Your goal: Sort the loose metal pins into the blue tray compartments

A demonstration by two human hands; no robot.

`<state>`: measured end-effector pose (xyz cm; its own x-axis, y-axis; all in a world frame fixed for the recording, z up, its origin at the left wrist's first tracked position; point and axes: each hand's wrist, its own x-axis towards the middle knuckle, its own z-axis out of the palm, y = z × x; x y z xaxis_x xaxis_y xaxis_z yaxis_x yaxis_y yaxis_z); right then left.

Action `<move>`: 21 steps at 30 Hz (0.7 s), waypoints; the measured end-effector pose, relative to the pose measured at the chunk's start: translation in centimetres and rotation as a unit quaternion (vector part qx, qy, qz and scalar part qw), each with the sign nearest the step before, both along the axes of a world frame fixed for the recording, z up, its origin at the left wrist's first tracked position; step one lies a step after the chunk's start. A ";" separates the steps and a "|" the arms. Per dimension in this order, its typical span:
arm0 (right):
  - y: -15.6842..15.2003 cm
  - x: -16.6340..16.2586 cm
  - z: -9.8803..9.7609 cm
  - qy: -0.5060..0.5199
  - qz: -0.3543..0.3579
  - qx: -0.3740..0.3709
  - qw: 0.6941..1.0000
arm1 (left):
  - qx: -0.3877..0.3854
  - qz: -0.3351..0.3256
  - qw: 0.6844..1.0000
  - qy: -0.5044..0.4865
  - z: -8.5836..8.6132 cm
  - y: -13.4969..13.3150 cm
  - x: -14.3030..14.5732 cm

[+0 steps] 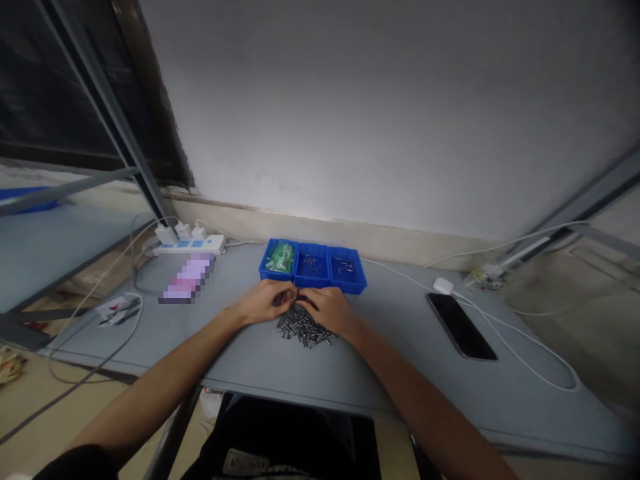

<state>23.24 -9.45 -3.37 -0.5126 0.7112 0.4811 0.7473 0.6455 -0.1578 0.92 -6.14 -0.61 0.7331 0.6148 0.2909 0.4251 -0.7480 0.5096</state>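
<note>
Both of my hands rest on a grey table (390, 373) just in front of three blue bins. My left hand (267, 301) and my right hand (327, 310) meet fingertip to fingertip, fingers curled in a pinch over a heap of small dark metal pins (303, 327). Whatever sits between the fingertips is too small to make out. The left blue bin (278, 260) holds green parts. The middle bin (311, 265) and the right bin (347, 269) each hold a few loose pins.
A black phone (460, 325) lies at the right beside a white charger (443, 286) with its cable. A white power strip (189, 245) with plugs sits at the back left. A blurred pink object (187, 279) lies near it. A grey wall rises behind the table.
</note>
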 end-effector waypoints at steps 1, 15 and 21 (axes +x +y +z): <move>0.0 0.0 0.0 -0.001 0.000 -0.001 1.000 | -0.001 -0.003 1.000 -0.005 0.0 0.0 0.0; 0.3 0.2 -0.5 0.004 -0.022 0.033 0.999 | -0.007 0.028 1.000 0.000 -0.2 0.4 -0.2; 0.3 0.3 -0.4 0.022 -0.025 0.044 0.998 | 0.012 0.045 0.998 0.045 0.1 0.5 -0.2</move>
<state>23.49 -9.11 -3.76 -0.4539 0.6892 0.5647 0.7729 0.6199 -0.1353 0.71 -5.67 -0.55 0.6992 0.6731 0.2409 0.5345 -0.7160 0.4491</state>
